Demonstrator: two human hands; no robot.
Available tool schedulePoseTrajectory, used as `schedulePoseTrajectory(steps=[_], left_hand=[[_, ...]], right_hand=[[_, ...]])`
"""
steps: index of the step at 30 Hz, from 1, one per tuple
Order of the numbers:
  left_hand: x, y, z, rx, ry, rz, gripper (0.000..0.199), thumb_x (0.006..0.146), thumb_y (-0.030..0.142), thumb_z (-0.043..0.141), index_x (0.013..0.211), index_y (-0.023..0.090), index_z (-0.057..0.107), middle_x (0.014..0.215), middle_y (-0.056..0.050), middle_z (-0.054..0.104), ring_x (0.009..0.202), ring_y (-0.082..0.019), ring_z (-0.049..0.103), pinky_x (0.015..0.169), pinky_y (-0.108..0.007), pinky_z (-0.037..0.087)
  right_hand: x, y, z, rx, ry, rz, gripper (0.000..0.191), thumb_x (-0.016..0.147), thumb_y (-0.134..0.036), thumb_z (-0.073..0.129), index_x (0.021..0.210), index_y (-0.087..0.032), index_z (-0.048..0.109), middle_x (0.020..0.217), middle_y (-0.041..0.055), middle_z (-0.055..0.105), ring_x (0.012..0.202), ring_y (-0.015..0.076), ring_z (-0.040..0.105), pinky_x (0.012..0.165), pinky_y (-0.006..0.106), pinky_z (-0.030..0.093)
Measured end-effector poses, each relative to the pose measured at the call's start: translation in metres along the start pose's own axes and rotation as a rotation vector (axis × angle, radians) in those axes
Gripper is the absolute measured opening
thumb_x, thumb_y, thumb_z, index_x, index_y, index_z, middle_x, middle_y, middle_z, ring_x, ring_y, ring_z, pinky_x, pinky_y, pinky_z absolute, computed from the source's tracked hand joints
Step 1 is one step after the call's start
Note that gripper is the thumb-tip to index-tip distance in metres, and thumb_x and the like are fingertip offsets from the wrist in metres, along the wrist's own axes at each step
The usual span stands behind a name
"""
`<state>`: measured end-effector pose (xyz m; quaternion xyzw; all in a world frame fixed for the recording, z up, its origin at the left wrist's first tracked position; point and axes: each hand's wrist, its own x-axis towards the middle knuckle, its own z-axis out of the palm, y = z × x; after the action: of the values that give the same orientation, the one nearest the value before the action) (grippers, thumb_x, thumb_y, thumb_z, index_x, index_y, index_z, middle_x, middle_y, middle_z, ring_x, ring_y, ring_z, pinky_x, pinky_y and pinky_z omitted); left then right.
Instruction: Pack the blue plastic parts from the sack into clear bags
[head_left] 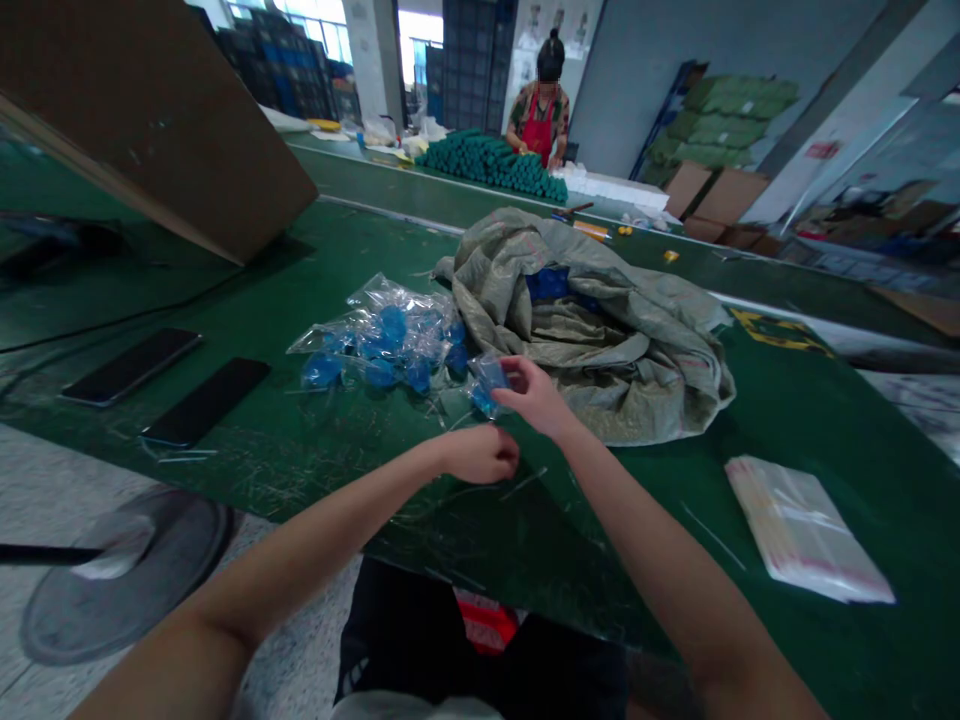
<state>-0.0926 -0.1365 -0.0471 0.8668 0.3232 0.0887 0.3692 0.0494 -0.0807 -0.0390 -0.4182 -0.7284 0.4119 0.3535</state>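
Note:
My right hand (536,395) pinches a small clear plastic bag with a blue item (484,385) inside, at the right end of a heap. That heap of clear bags with blue items (386,335) lies on the green table (315,460). Nearer to me, my left hand (486,454) is curled closed just above the tabletop; whether its fingers hold anything is hidden. Beyond my right hand sits a large grey-green woven sack (645,350), its mouth slumped open, with something blue (549,284) showing inside.
Two dark phones (206,402) lie at the left, below a big tilted cardboard box (150,130). A stack of flat clear bags (808,528) rests at the right. Across the far table, a person in a red apron (538,125) stands behind piled green rolls (491,163).

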Motion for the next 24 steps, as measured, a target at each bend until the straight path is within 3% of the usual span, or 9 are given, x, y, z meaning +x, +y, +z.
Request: schedulePoseTrajectory(steps=[3, 6, 9, 11, 13, 16, 19, 24], left_hand=[[0.01, -0.024, -0.022, -0.421, 0.285, -0.151, 0.042, 0.092, 0.041, 0.04, 0.086, 0.013, 0.07, 0.066, -0.003, 0.066, 0.045, -0.009, 0.043, 0.046, -0.023, 0.035], [0.035, -0.031, -0.028, -0.679, 0.388, -0.164, 0.066, 0.092, 0.064, 0.031, 0.093, 0.011, 0.07, 0.058, -0.002, 0.061, 0.036, -0.006, 0.026, 0.039, -0.023, 0.022], [0.061, -0.027, -0.022, -0.641, 0.44, -0.071, 0.056, 0.082, 0.063, 0.057, 0.093, 0.01, 0.071, 0.063, -0.001, 0.063, 0.047, -0.007, 0.045, 0.048, -0.021, 0.037], [0.071, -0.026, -0.015, -0.581, 0.517, -0.004, 0.049, 0.078, 0.055, 0.068, 0.099, 0.011, 0.071, 0.082, -0.004, 0.07, 0.068, -0.012, 0.06, 0.065, -0.023, 0.047], [0.075, -0.027, -0.007, -0.494, 0.603, 0.008, 0.048, 0.079, 0.051, 0.069, 0.107, 0.012, 0.069, 0.098, -0.006, 0.072, 0.08, -0.015, 0.063, 0.074, -0.026, 0.05], [0.071, -0.03, 0.004, -0.292, 0.698, -0.061, 0.052, 0.082, 0.048, 0.068, 0.121, 0.014, 0.065, 0.087, -0.004, 0.071, 0.064, -0.012, 0.058, 0.063, -0.024, 0.048], [0.065, -0.03, 0.012, -0.122, 0.731, -0.041, 0.052, 0.078, 0.044, 0.073, 0.12, 0.015, 0.066, 0.072, 0.0, 0.067, 0.053, -0.009, 0.05, 0.055, -0.022, 0.043], [0.063, -0.032, 0.016, -0.097, 0.773, 0.047, 0.038, 0.082, 0.043, 0.069, 0.11, 0.017, 0.071, 0.08, -0.003, 0.073, 0.052, -0.009, 0.051, 0.054, -0.021, 0.044]], right_hand=[[-0.022, 0.017, -0.028, -0.216, 0.258, -0.261, 0.042, 0.07, -0.018, 0.066, 0.111, -0.021, 0.056, 0.115, 0.0082, 0.062, 0.108, 0.0229, 0.058, 0.095, 0.04, 0.048], [-0.033, 0.033, -0.043, -0.456, 0.374, -0.427, 0.032, 0.072, -0.012, 0.063, 0.102, -0.022, 0.058, 0.113, 0.0089, 0.063, 0.113, 0.0255, 0.054, 0.104, 0.047, 0.041], [-0.041, 0.044, -0.051, -0.548, 0.449, -0.462, 0.029, 0.075, -0.01, 0.058, 0.101, -0.023, 0.059, 0.115, 0.0084, 0.063, 0.118, 0.0259, 0.05, 0.107, 0.05, 0.038], [-0.048, 0.048, -0.054, -0.541, 0.482, -0.43, 0.035, 0.075, -0.011, 0.058, 0.107, -0.024, 0.058, 0.126, 0.0094, 0.059, 0.127, 0.0273, 0.045, 0.11, 0.053, 0.035], [-0.055, 0.051, -0.054, -0.436, 0.538, -0.348, 0.044, 0.073, -0.014, 0.059, 0.117, -0.023, 0.054, 0.138, 0.0115, 0.051, 0.133, 0.0289, 0.042, 0.11, 0.054, 0.035], [-0.063, 0.057, -0.049, -0.033, 0.611, -0.086, 0.05, 0.078, -0.031, 0.061, 0.126, -0.022, 0.047, 0.134, 0.014, 0.051, 0.119, 0.0269, 0.055, 0.096, 0.047, 0.05], [-0.064, 0.061, -0.042, 0.347, 0.532, 0.167, 0.059, 0.075, -0.049, 0.066, 0.124, -0.023, 0.045, 0.118, 0.0104, 0.058, 0.096, 0.0214, 0.064, 0.08, 0.038, 0.057], [-0.064, 0.061, -0.039, 0.497, 0.511, 0.184, 0.064, 0.067, -0.046, 0.076, 0.119, -0.025, 0.045, 0.119, 0.0073, 0.058, 0.096, 0.0191, 0.065, 0.082, 0.036, 0.058]])
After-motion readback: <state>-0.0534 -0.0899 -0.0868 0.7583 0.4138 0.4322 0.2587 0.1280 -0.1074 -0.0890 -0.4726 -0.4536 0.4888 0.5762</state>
